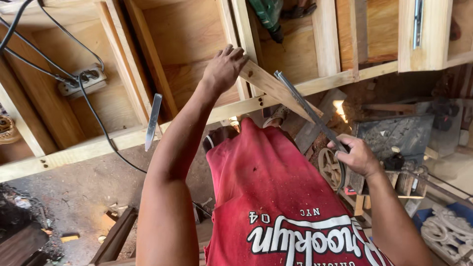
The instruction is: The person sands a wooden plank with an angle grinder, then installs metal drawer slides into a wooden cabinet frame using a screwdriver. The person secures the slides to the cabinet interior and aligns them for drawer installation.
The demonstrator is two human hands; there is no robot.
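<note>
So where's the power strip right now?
In the head view the power strip sits at the upper left, inside a compartment of the wooden frame, with black cables running from it, well left of the person's left hand.
</note>
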